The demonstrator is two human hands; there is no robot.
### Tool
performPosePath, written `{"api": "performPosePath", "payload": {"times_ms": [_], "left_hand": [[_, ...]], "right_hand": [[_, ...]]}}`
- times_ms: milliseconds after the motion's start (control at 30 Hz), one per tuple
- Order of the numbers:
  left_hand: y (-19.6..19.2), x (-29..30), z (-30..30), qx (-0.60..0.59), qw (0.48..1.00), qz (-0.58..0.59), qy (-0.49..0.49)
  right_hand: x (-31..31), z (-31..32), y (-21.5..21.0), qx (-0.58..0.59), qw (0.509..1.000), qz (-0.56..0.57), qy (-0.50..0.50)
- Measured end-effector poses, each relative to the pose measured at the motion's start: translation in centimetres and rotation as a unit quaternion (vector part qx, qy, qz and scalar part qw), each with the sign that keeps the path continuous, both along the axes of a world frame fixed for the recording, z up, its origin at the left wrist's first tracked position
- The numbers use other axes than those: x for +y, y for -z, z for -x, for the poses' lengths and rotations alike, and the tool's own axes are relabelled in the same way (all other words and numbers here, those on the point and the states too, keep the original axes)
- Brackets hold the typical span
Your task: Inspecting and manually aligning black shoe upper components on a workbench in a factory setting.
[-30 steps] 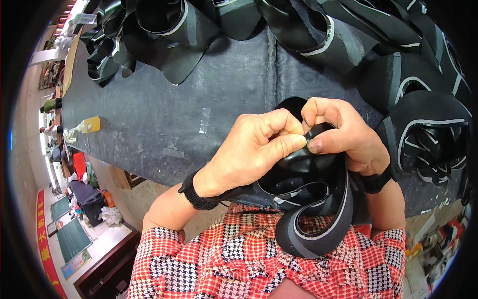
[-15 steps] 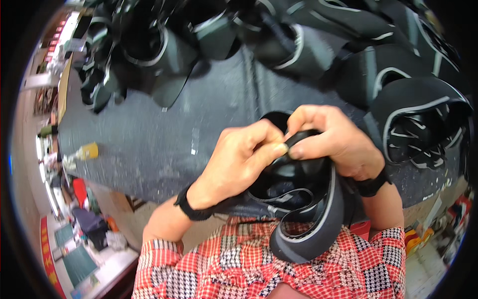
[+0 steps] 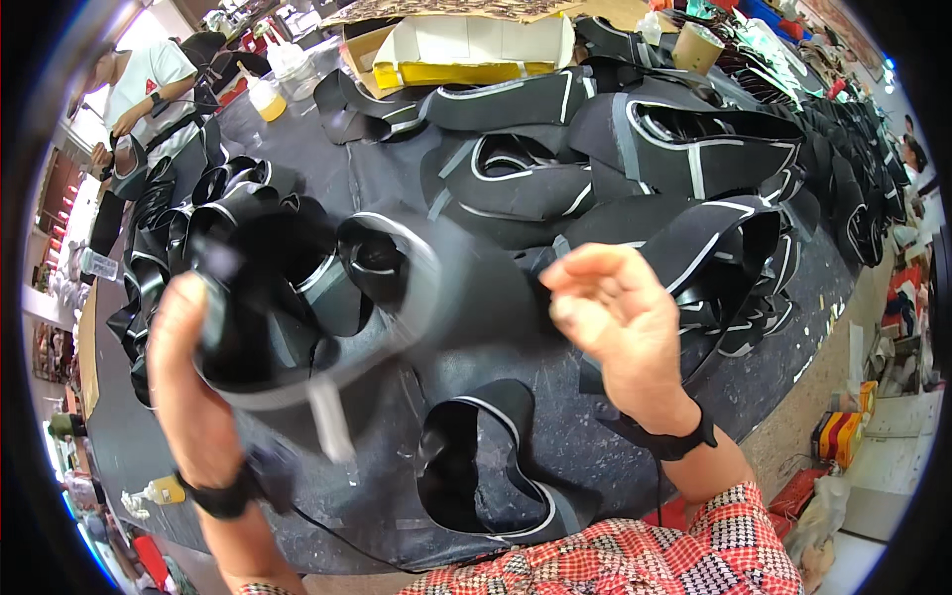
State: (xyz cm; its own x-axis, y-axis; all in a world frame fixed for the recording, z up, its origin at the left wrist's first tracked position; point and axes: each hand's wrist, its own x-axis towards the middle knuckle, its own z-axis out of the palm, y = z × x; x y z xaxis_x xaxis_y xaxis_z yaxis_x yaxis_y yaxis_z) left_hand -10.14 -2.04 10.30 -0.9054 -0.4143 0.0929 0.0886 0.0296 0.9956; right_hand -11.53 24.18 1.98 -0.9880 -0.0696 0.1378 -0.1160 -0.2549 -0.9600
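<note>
At centre left, my left hand is gripping a soft, floppy black shoe upper by its rim; my right hand is hanging half-open, empty.

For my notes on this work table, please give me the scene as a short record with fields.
left hand: left hand grips a black shoe upper, blurred
right hand: right hand free above the table, fingers loosely curled, holding nothing
nearest piece: another black upper lies flat before the person
table: dark table top covered with a pile of black uppers
far edge: open cardboard box
</note>
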Motion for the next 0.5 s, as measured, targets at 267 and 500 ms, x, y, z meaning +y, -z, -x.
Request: {"api": "performPosePath", "payload": {"times_ms": [267,500], "left_hand": [[7.9,-12.1,6.5,-0.002,0.987,0.111,-0.119],[6.0,7.5,-2.5,0.133,0.877,0.434,0.157]], "right_hand": [[4.8,-1.8,-0.6,0.005,0.972,-0.217,0.092],[8.9,-4.5,-1.3,0.167,0.783,-0.599,0.033]]}}
